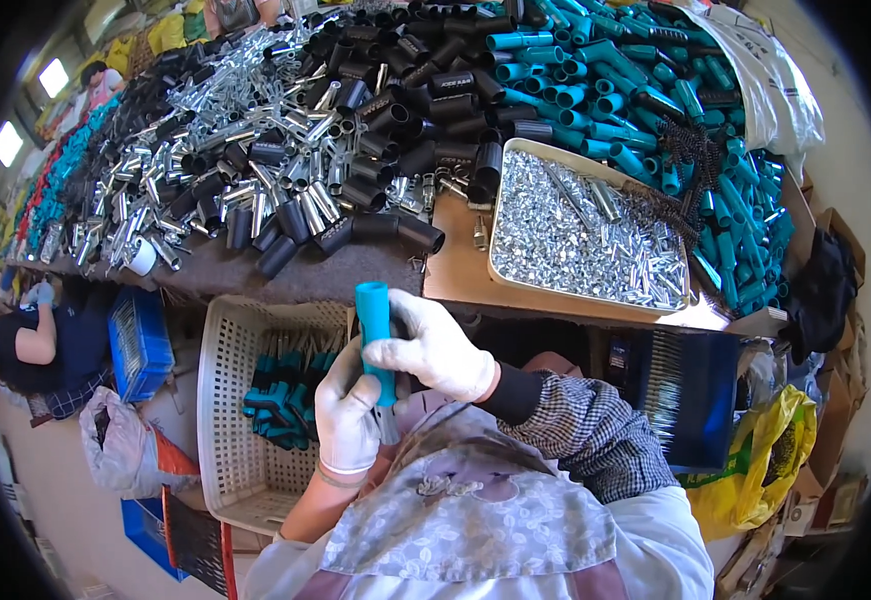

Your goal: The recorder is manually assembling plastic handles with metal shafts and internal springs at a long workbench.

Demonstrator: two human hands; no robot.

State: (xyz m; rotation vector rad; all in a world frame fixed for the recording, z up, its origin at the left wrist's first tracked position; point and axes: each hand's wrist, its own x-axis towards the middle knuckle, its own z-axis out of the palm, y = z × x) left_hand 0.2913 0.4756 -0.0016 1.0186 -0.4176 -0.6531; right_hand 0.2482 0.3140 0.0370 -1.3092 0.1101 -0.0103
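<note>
My two white-gloved hands meet just below the table's front edge. My left hand [346, 415] grips the lower part of an upright teal rubber handle grip [374, 318], where a metal tube end pokes out below. My right hand [434, 347] wraps around the grip's middle from the right. Directly beside my left hand stands a white plastic basket [224, 400] holding several finished teal-handled parts [281, 395].
On the table lie heaps of black sleeves [396, 110], shiny metal tubes [256, 150] and teal grips [636, 100], plus a tray [516, 150] of small metal parts. A black-and-blue box [691, 400] of springs, a yellow bag [766, 460] and a blue crate [141, 340] stand below. Another person [41, 345] sits at left.
</note>
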